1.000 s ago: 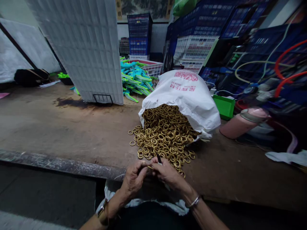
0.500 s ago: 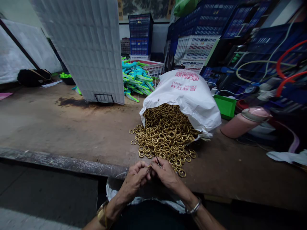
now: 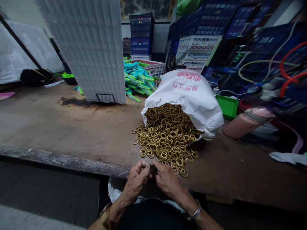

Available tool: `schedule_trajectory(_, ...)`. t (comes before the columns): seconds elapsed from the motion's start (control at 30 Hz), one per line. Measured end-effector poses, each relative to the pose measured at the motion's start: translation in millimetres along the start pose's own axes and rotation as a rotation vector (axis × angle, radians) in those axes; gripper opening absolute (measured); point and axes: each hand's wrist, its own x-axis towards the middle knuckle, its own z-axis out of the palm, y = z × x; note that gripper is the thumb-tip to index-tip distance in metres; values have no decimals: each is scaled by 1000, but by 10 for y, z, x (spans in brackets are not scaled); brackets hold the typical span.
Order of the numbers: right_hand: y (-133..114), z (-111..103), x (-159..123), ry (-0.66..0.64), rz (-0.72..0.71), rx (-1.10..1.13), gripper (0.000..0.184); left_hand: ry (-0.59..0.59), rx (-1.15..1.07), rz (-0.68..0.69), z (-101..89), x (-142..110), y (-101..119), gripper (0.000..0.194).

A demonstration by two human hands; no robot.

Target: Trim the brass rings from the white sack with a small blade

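Both hands at the near edge of the worktop [image 3: 96, 134], just short of a heap of rings [image 3: 165, 140]; my right hand [image 3: 168, 180] in a narrow grip on a small dark piece [image 3: 153, 170]; my left hand [image 3: 136, 178] beside it, thumb and forefinger drawn close; cannot tell what they pinch, fingers hide it; rings spill from the mouth of a white sack [image 3: 189, 88] toward the worktop's near edge, a couple loose at the heap's left; green tray [image 3: 227, 107] and pink bottle [image 3: 244, 124] right of the sack; pale ridged panel [image 3: 93, 51] upright farther left, toward the far edge
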Motion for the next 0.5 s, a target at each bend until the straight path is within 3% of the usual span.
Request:
schedule_trajectory(0.17, -30, -54, -7, -67, -18, -59, 31, -11, 45, 98, 16, -33, 16, 32)
schedule_trajectory(0.3, 11, -80, 19, -70, 51, -142, 27, -59, 63, 36, 0, -167, 78, 30)
schedule_trajectory(0.4, 75, -114, 40, -5, 153, -191, 28, -157, -26, -26, -31, -244, 86, 25)
schedule_trajectory(0.5, 156, -150, 47, 142, 214, -207, 31, -184, -178, -105, -42, -221, 63, 24)
